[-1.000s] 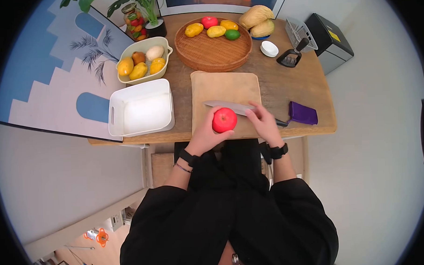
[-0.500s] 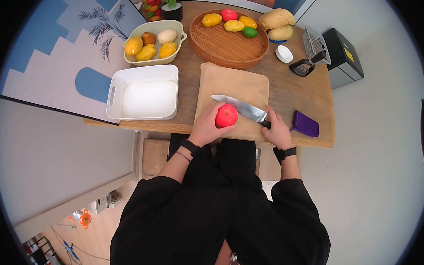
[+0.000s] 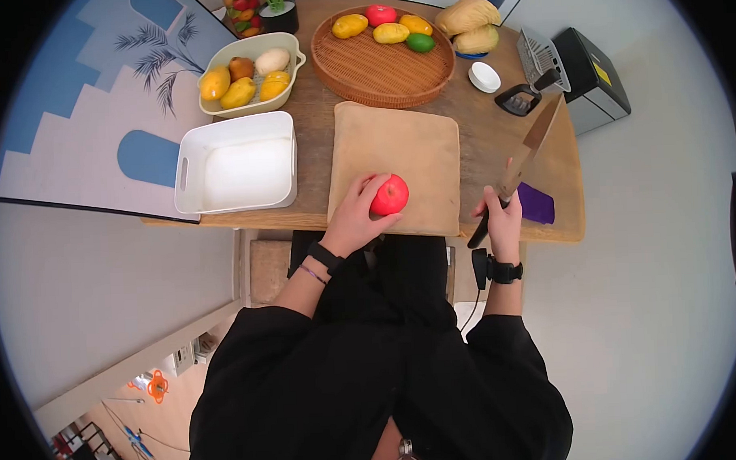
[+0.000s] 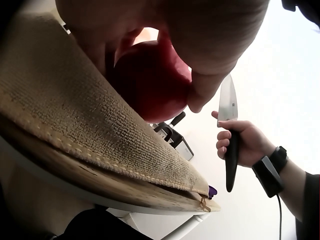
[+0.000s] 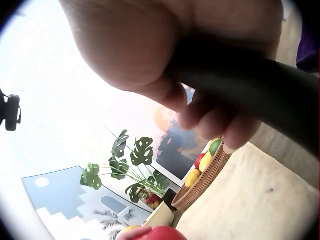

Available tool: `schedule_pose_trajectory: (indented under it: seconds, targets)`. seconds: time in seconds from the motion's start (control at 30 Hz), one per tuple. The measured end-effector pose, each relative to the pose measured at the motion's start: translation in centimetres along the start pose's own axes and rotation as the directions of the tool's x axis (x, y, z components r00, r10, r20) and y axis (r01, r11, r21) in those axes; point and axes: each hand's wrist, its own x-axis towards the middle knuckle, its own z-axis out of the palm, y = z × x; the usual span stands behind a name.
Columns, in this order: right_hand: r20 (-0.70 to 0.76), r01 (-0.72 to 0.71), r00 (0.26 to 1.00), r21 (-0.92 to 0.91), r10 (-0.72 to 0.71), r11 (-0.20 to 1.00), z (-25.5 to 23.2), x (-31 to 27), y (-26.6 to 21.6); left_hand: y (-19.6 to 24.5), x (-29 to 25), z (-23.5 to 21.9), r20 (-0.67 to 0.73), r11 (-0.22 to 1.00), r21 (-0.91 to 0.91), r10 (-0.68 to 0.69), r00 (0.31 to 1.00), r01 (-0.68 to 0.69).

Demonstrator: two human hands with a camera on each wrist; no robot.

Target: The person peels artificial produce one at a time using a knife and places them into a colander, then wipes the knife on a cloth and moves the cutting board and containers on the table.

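On the tan cloth mat [image 3: 397,140] my left hand [image 3: 353,218] holds a red apple [image 3: 391,196], fingers over its far side and thumb on its near side. The left wrist view has the same apple [image 4: 152,82] close over the cloth. My right hand [image 3: 503,221] grips a kitchen knife [image 3: 535,135] by its black handle, off the mat's right side. Its blade points up and away, as the left wrist view of the knife [image 4: 228,102] also shows. Seen from the right wrist, fingers curl round the handle [image 5: 240,82]. Beneath the knife lies a purple item [image 3: 537,205], partly covered.
Left of the mat stands a white bin [image 3: 248,173], with a cream basket [image 3: 297,60] of fruit behind it. A round wicker tray [image 3: 379,71] with several fruits sits at the back. At the right are a small white bowl [image 3: 484,77] and a black-handled tool [image 3: 519,101].
My right hand has taken the knife by its handle, lifted it off the mat and moved it right, turning the blade upward. The left hand keeps the apple at the mat's near part.
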Motion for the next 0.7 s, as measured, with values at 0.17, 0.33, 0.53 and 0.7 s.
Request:
schedule_pose_trajectory:
  seconds: [0.17, 0.33, 0.53, 0.7]
  targets:
    - [0.002, -0.05, 0.999, -0.034, 0.05, 0.998, -0.8, -0.7, 1.0, 0.2, 0.9, 0.4, 0.037, 0.999, 0.027, 0.044, 0.998, -0.045]
    - [0.026, -0.071, 0.997, 0.084, 0.069, 0.994, 0.2, -2.7, -0.7, 0.7, 3.1, 1.2, 0.039, 0.994, 0.025, 0.107, 0.993, -0.108]
    - [0.052, 0.239, 0.968, -0.488, -0.246, 0.839, 0.7, -3.7, 1.8, -0.2, 4.1, 1.8, -0.016, 0.999, -0.04, 0.0, 1.0, -0.001]
    - [0.167, 0.26, 0.965, -0.48, -0.203, 0.838, 0.7, -5.0, 2.7, -0.8, 3.8, 1.7, 0.003, 0.998, -0.056, 0.012, 1.0, -0.012]
